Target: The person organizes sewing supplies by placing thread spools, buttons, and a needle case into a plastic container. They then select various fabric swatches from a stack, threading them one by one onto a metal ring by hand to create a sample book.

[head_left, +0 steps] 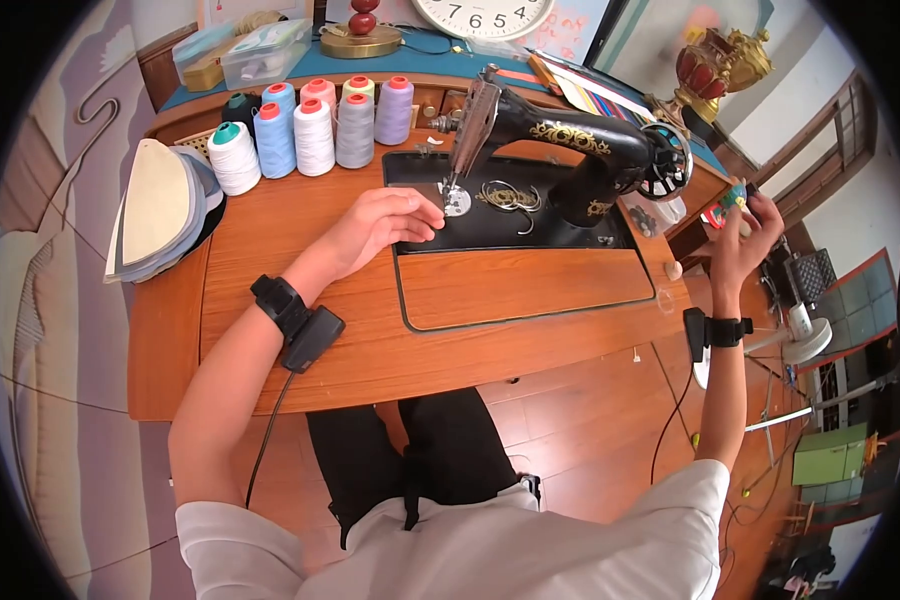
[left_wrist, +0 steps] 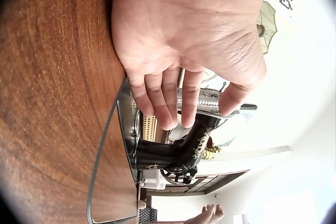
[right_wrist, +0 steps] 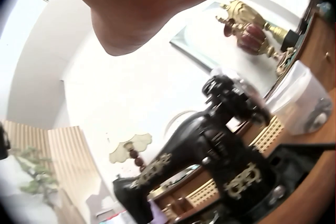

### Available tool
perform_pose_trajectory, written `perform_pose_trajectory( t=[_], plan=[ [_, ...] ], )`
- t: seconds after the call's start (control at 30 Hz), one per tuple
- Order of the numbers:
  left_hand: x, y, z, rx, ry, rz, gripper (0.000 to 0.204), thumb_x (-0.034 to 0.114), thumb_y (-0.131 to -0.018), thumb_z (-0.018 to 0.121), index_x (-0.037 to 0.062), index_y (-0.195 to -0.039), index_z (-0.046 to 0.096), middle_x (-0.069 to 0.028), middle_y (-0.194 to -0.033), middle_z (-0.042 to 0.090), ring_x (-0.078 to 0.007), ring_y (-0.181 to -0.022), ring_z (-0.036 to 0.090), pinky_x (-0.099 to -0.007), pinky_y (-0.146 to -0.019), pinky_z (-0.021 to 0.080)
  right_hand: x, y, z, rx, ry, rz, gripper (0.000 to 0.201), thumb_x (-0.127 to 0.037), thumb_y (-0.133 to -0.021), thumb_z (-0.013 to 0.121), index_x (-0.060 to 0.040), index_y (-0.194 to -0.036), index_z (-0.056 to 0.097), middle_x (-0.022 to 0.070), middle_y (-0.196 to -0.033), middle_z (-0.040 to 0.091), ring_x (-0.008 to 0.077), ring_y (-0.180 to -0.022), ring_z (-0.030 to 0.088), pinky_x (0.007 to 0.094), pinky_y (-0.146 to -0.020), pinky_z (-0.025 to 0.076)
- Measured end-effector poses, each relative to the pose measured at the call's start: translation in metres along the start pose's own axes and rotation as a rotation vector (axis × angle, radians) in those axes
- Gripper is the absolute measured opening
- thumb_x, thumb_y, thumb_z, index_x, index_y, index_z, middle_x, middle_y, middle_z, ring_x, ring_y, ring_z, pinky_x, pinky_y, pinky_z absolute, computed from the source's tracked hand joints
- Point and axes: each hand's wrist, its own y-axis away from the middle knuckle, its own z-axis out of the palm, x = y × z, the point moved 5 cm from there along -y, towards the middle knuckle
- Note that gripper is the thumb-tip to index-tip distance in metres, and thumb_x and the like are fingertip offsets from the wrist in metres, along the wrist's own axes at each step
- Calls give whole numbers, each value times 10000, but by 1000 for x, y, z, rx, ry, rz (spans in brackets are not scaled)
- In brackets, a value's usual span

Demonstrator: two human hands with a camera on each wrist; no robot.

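Observation:
My left hand [head_left: 385,230] is beside the needle end of a black sewing machine [head_left: 570,140], its fingertips close to the round needle plate [head_left: 457,202]. In the left wrist view, the fingers [left_wrist: 169,108] are relaxed and slightly bent, with nothing between them. My right hand [head_left: 742,240] is raised to the right of the handwheel [head_left: 667,160], fingers loosely bent. A small red and green item [head_left: 725,205] overlaps these fingers in the head view. Only a dark, blurred part of the right hand [right_wrist: 152,8] shows in the right wrist view. Metal rings [head_left: 510,196] lie on the machine bed.
Several thread cones [head_left: 315,138] stand at the back left, next to stacked fabric pieces [head_left: 160,210]. A small plastic container [right_wrist: 304,98] is near the handwheel. Behind are clear boxes [head_left: 267,52], a clock [head_left: 485,15], colour strips [head_left: 600,95] and a red and gold ornament [head_left: 710,70].

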Motion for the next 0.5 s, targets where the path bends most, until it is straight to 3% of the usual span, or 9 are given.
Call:
perform_pose_trajectory(
  t=[0.07, 0.1, 0.13, 0.17, 0.2, 0.23, 0.33, 0.43, 0.5],
  plan=[
    [-1, 0, 0, -3, -9, -1, 388, 320, -995, 551, -31, -1120, 656, -161, -1128, 688, -197, -1030, 653, -332, -953, 508, -25, 11, 23, -364, -165, 76, 214, 46, -838, 645, 2, -1043, 604, 110, -1060, 643, 155, -922, 616, 273, -748, 504],
    [-1, 0, 1, 2, 5, 0, 385, 316, -994, 552, -32, -1120, 656, -162, -1128, 688, -199, -1028, 653, -331, -950, 508, -67, 16, 36, -494, -275, -39, 174, 44, -848, 649, -15, -1011, 631, 43, -914, 664, 141, -777, 619, 281, -705, 492],
    [0, 1, 0, 11, 16, 3, 382, 312, -993, 553, -33, -1120, 656, -163, -1128, 687, -200, -1025, 653, -330, -948, 508, -96, 29, 50, -686, -312, -93, 237, 34, -837, 660, -34, -1062, 638, 56, -970, 662, 147, -815, 631, 287, -710, 495],
    [1, 1, -2, 21, 6, 8, 382, 312, -993, 553, -33, -1120, 656, -163, -1128, 687, -200, -1025, 653, -330, -948, 508, -108, 48, 66, -1010, -370, 9, 277, 21, -823, 674, -54, -1089, 645, 64, -1004, 663, 168, -844, 651, 292, -710, 498],
    [0, 0, -2, 16, 17, 0, 379, 306, -992, 556, -36, -1121, 656, -163, -1127, 687, -199, -1021, 653, -329, -946, 508, -128, 61, 77, -1206, -411, -1, 257, -3, -820, 690, -50, -1071, 657, 70, -1029, 662, 181, -895, 667, 308, -704, 512],
    [-1, 0, -2, 14, 26, -9, 377, 301, -990, 558, -38, -1122, 655, -162, -1125, 688, -199, -1018, 652, -328, -944, 508, -134, 75, 90, -1240, -442, -97, 223, -28, -832, 697, -40, -1054, 678, 79, -1050, 668, 189, -899, 679, 322, -693, 526],
    [-1, 1, -3, 29, 27, -1, 375, 293, -988, 555, -43, -1123, 654, -160, -1118, 688, -198, -1009, 651, -325, -942, 507, -141, 94, 131, -1312, -469, -55, 206, -57, -833, 719, -24, -1036, 702, 90, -1031, 682, 192, -869, 681, 329, -689, 536],
    [0, 1, -2, 23, 21, -5, 375, 291, -989, 547, -43, -1123, 653, -156, -1110, 686, -195, -1000, 648, -319, -935, 506, -117, 106, 184, -1369, -462, 96, 200, -47, -842, 731, -20, -1038, 706, 62, -991, 705, 161, -895, 669, 304, -751, 522],
    [-3, 1, -4, 15, 57, -28, 373, 290, -989, 545, -42, -1121, 653, -153, -1103, 685, -190, -991, 646, -317, -930, 504, -97, 120, 217, -1479, -521, 116, 193, -107, -819, 774, -26, -988, 728, 59, -891, 716, 141, -794, 653, 293, -674, 520]
  ],
)
